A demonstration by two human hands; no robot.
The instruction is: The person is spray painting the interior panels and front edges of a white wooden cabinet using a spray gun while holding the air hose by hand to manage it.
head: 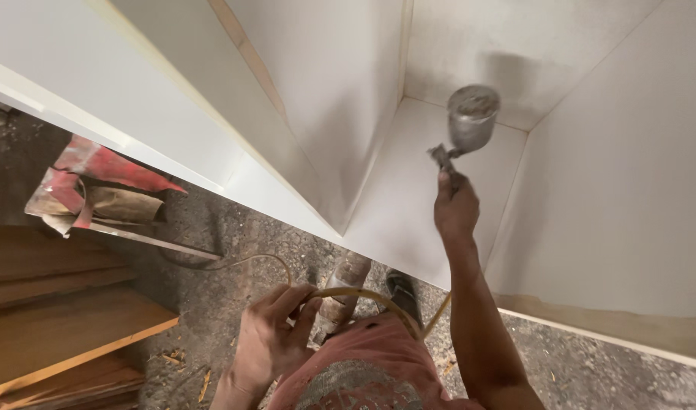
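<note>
The spray gun (469,125) in my right hand (456,206) is dull grey metal, its cup speckled with pale paint dust, and the hose (363,294) looped through my left hand (270,334) is a yellowish tan. The cabinet (439,205) around the gun is white all over — only a strip of bare tan wood shows along its lower right edge. My shirt (378,364) is faded pink with a grey mottled patch, the floor (234,250) is speckled dark grey, the planks (67,319) are orange-brown, and the crumpled bag (97,190) is red and tan.

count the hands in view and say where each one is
2. The right hand is raised inside the white cabinet, gripping the spray gun. The left hand is low near the waist, holding the yellowish hose.
</note>
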